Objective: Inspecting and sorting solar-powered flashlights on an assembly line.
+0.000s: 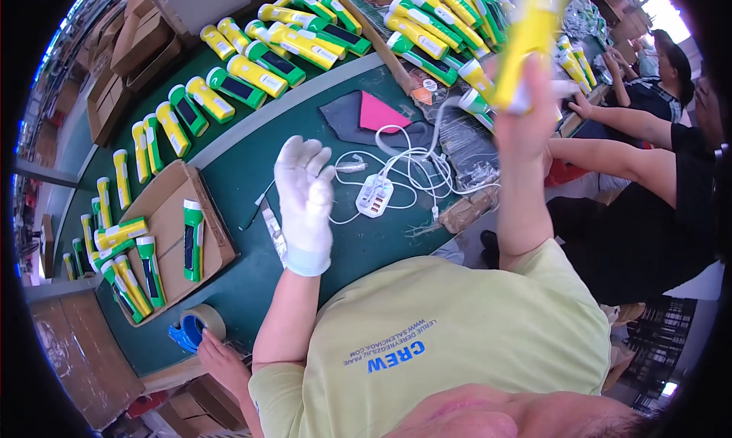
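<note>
My right hand (528,102), blurred by motion, is raised at the upper right. It grips a yellow flashlight (526,41), which is also smeared. Over the green bench, my left hand (305,198) wears a white glove, palm up with fingers loosely bent and holding nothing. Just right of it lies a white multi-port USB charger (374,195) with tangled white cables (412,163). A silver strip-like tool (273,228) lies partly behind the left hand. Behind the charger is a dark cloth (343,118) with a pink piece (383,114).
Rows of yellow and green flashlights (236,87) line the far side. More flashlights fill a box (412,34) at the back and a cardboard tray (171,209) at left. Another person's hand (221,362) is beside a blue tape dispenser (187,331). Co-workers (648,95) sit at right.
</note>
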Motion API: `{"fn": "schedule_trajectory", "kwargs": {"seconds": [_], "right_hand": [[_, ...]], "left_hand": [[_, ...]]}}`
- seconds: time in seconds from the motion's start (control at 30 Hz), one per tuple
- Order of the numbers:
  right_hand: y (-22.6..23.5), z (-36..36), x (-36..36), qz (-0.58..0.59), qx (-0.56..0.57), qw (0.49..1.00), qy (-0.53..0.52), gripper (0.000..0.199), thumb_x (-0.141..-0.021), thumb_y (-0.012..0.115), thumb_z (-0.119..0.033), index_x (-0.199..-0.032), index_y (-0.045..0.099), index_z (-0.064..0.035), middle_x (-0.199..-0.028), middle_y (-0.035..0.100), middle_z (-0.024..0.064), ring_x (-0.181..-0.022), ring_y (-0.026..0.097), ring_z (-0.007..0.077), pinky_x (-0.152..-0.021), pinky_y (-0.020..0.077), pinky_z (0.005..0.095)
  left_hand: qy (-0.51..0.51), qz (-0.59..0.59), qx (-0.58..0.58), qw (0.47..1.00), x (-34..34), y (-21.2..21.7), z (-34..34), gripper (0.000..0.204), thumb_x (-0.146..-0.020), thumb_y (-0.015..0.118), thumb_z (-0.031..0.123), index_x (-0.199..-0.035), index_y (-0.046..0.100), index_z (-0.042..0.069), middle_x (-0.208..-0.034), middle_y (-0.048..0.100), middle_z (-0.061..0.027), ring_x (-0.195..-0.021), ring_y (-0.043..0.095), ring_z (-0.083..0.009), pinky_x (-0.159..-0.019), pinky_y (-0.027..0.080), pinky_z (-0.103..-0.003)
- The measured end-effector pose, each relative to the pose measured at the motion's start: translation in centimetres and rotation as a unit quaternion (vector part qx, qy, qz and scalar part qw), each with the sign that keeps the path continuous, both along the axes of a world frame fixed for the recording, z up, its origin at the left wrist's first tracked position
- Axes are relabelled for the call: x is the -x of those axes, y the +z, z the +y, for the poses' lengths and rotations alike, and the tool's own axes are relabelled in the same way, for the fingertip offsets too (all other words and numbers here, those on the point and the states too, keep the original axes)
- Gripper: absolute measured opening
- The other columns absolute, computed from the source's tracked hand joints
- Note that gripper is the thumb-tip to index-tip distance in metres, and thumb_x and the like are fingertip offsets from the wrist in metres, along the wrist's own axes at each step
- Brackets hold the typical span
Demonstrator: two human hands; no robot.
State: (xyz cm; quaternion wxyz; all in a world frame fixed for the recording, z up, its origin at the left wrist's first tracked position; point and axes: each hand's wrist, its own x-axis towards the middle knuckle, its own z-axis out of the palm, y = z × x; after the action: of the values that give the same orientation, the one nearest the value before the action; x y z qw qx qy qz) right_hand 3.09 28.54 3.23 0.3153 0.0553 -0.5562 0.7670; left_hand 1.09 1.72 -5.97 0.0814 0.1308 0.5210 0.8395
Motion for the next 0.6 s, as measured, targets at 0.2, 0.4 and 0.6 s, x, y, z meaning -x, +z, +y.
{"fn": "schedule_trajectory", "kwargs": {"seconds": [0.2, 0.4, 0.6], "right_hand": [[-6.6, 11.3, 6.7, -0.122, -0.503, 0.849, -0.105, 0.035, -0.081, 0.073, -0.03, -0.101, 0.064, -0.0025, -0.086, 0.064, 0.0098, -0.079, 0.06, 0.0226, -0.068, 0.0472, 0.037], [-1.2, 20.8, 12.3, -0.385, -0.686, 0.519, -0.333, 0.071, -0.085, 0.051, -0.066, -0.13, 0.056, -0.011, -0.12, 0.062, 0.0204, -0.11, 0.059, 0.0383, -0.089, 0.0457, 0.0495], [-4.5, 23.7, 15.2, -0.359, -0.63, 0.629, -0.281, 0.058, -0.088, 0.055, -0.054, -0.115, 0.065, -0.0038, -0.11, 0.064, 0.0248, -0.105, 0.061, 0.0396, -0.088, 0.0464, 0.0453]], "left_hand": [[0.01, -0.139, 0.084, 0.987, 1.6, -3.1, -0.8, 0.063, -0.096, 0.054, 0.035, -0.143, 0.03, 0.002, -0.133, 0.045, -0.0168, -0.115, 0.053, -0.0259, -0.098, 0.044, -0.039], [0.041, -0.191, 0.057, 0.979, 3.5, -5.5, -0.7, 0.067, -0.091, 0.063, 0.031, -0.142, 0.032, 0.002, -0.125, 0.048, -0.0114, -0.108, 0.054, -0.0214, -0.09, 0.047, -0.034], [0.111, -0.178, 0.094, 0.973, 7.4, -6.5, -3.4, 0.067, -0.09, 0.064, 0.035, -0.142, 0.034, 0.005, -0.122, 0.051, -0.0123, -0.107, 0.057, -0.0249, -0.089, 0.049, -0.039]]}}
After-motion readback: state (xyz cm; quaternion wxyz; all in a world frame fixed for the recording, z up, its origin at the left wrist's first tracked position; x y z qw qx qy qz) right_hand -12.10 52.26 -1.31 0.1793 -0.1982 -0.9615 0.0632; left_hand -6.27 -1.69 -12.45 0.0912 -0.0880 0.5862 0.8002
